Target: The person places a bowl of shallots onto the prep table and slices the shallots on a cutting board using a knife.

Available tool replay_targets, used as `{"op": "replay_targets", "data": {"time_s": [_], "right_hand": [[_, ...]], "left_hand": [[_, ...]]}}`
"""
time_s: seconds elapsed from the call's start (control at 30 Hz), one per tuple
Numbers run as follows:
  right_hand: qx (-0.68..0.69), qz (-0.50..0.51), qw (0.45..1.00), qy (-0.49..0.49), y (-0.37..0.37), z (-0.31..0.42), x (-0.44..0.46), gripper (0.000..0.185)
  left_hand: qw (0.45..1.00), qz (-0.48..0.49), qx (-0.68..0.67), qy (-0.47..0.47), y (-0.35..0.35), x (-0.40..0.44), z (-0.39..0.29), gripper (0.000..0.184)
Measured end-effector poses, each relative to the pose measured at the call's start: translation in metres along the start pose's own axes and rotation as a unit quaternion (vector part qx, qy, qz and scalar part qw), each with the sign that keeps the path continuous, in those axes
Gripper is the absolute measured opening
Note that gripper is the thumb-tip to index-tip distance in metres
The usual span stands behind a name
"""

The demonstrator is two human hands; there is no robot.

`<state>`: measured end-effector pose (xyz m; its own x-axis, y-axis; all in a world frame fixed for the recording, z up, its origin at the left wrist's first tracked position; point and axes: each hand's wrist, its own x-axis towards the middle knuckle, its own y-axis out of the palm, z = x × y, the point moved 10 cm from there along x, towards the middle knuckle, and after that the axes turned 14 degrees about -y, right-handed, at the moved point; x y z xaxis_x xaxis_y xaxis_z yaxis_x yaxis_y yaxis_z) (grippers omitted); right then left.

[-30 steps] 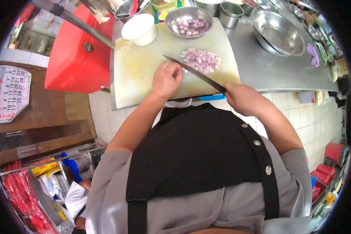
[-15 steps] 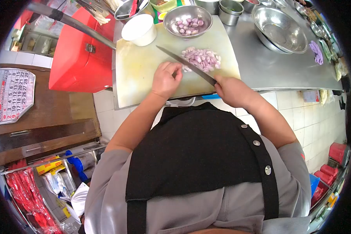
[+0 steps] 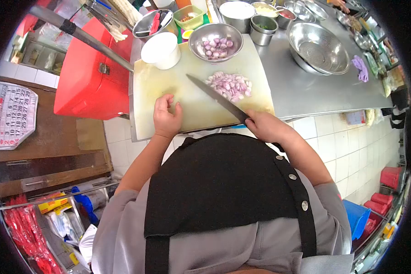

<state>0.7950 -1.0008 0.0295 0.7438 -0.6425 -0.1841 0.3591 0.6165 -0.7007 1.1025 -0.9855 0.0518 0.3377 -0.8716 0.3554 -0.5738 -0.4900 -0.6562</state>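
My right hand is closed round the dark handle of a kitchen knife. Its long blade points up and to the left over the cutting board, along the near left side of a pile of sliced shallots. My left hand hovers by the board's near edge, left of the knife, its fingers loosely bent and the thumb apart; nothing shows in it. Behind the pile, a steel bowl holds whole peeled shallots. A white tub stands at the bowl's left.
Large steel bowls sit on the steel counter to the right, near a purple cloth. Steel pots line the back. A red cooler box and a metal pole stand left of the board.
My left hand has moved left and toward me, away from the shallot pile, its curled fingers loosening. The knife stays in my right hand, and the view has shifted slightly.
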Motion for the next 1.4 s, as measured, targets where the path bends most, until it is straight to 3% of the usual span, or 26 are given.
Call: {"op": "replay_targets", "data": {"time_s": [0.33, 0.63, 0.8, 0.97, 1.07, 1.17, 1.37, 1.4], "right_hand": [[-0.06, -0.069, 0.994, 0.06, -0.029, -0.013, -0.019, 0.02], [0.006, -0.054, 0.993, 0.108, -0.01, 0.009, -0.027, 0.023], [-0.024, -0.044, 0.99, 0.129, -0.002, 0.012, -0.024, 0.023], [-0.011, -0.033, 0.991, 0.13, -0.006, 0.011, -0.024, 0.025], [0.0, -0.028, 0.991, 0.127, -0.007, 0.011, -0.022, 0.027], [-0.008, -0.04, 0.992, 0.117, -0.006, 0.006, -0.023, 0.027], [-0.003, -0.038, 0.99, 0.136, -0.003, 0.005, -0.024, 0.028], [-0.007, -0.042, 0.99, 0.137, -0.003, 0.004, -0.026, 0.029]], "left_hand": [[0.997, 0.048, -0.059, -0.016, -0.003, 0.002, -0.001, 0.034], [0.984, 0.036, -0.169, -0.039, -0.005, 0.03, 0.008, 0.035], [0.984, 0.061, -0.127, 0.105, 0.001, 0.104, -0.057, 0.031], [0.954, 0.256, 0.004, 0.158, 0.077, 0.155, -0.125, 0.024], [0.9, 0.35, 0.194, 0.171, 0.151, 0.162, -0.131, 0.028], [0.878, 0.354, 0.272, 0.175, 0.178, 0.163, -0.136, 0.028], [0.876, 0.348, 0.277, 0.184, 0.195, 0.174, -0.129, 0.027], [0.896, 0.336, 0.221, 0.188, 0.187, 0.176, -0.133, 0.029]]}}
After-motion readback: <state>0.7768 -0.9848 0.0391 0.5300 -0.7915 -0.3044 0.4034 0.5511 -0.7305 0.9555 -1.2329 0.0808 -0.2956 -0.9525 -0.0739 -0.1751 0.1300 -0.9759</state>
